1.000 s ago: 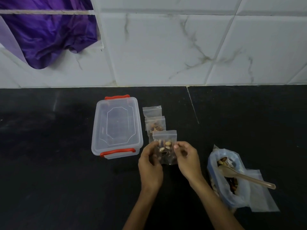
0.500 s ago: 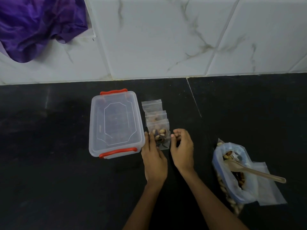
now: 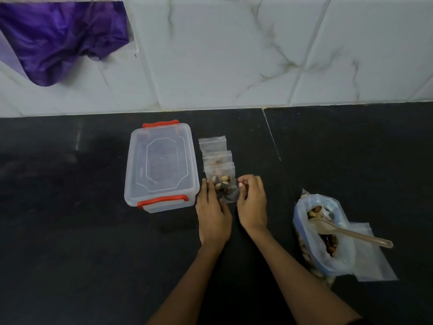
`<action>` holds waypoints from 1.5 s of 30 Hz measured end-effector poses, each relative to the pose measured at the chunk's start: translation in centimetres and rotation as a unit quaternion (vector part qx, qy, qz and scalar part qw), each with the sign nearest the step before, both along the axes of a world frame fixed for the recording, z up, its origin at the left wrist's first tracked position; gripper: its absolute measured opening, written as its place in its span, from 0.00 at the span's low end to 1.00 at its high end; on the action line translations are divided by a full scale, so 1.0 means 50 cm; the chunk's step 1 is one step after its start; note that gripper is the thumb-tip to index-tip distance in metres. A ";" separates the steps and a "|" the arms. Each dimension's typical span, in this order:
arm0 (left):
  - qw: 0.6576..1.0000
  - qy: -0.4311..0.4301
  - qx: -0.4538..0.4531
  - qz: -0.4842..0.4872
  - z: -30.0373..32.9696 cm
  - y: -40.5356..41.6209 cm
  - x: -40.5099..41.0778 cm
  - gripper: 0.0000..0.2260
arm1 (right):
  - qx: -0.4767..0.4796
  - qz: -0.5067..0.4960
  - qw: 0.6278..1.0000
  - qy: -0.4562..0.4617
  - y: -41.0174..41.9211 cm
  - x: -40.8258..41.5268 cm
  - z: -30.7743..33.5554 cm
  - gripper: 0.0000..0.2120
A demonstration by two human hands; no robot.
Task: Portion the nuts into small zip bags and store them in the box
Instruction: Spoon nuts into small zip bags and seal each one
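Item: small zip bag (image 3: 222, 184), filled with nuts, lying flat on the dark desk (image 3: 70, 231), nearest of a short row of three small bags running near-to-far just right of the box (image 3: 160, 166). Long axis of bag runs near-far, zip end away from the person.

Left hand (image 3: 213, 219): fingers laid straight along the bag's left edge, touching it; no curl round it.

Right hand (image 3: 251, 202): fingers curled at the bag's right edge, thumb and forefinger together; whether this grip pinches the plastic or only sits beside it is not clear from this view.

Box: clear, red clips, lid on, immediately left of the bags; left hand nearer to it.

Stock: large bag of nuts (image 3: 321, 235) with spoon (image 3: 346, 233) resting in it, well to the right; right hand nearer.

Judgement: storing calls for a short move leftward, lid first.
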State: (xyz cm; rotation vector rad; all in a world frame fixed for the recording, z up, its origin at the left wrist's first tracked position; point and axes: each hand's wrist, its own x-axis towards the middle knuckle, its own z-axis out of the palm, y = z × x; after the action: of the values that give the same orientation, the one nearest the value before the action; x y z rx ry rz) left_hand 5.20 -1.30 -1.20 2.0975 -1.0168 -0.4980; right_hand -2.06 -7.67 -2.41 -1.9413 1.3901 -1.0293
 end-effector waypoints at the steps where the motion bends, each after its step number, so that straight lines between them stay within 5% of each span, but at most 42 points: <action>1: 1.000 0.000 0.001 0.002 0.000 -0.001 -0.001 0.28 | 0.003 0.002 1.000 -0.004 0.000 0.000 0.000 0.05; 12: 0.994 -0.089 -0.049 0.035 0.018 0.024 -0.044 0.25 | 0.063 0.071 0.991 -0.093 0.023 -0.038 0.039 0.08; 20: 0.971 -0.192 -0.135 0.034 0.071 0.081 -0.170 0.23 | -0.069 0.127 0.969 -0.201 0.098 -0.244 0.244 0.09; 26: 0.970 -0.194 -0.141 0.034 0.081 0.080 -0.242 0.21 | 0.089 -0.120 0.988 -0.048 0.033 -0.497 0.211 0.08; 29: 0.972 -0.185 -0.146 0.017 0.076 0.077 -0.257 0.20 | 0.219 -0.142 0.958 0.121 0.023 -0.529 0.122 0.07; 31: 0.972 -0.182 -0.151 0.014 0.074 0.072 -0.261 0.20 | 0.206 -0.149 0.950 0.179 0.029 -0.525 0.083 0.07; 36: 0.975 -0.152 -0.158 0.025 0.074 0.058 -0.258 0.20 | 0.198 -0.174 0.943 0.204 0.025 -0.514 0.074 0.09; 40: 0.976 -0.123 -0.172 0.042 0.072 0.049 -0.255 0.21 | 0.247 -0.221 0.923 0.193 0.023 -0.514 0.095 0.20; 45: 0.982 -0.070 -0.166 0.057 0.073 0.051 -0.244 0.23 | 0.314 -0.193 0.911 0.183 -0.001 -0.533 0.096 0.14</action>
State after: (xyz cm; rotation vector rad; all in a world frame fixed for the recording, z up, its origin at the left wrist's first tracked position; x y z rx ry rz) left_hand -6.98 1.23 2.47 1.8953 -0.9763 -0.1140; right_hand -28.69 -7.75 2.41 -1.4373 2.0617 -0.2793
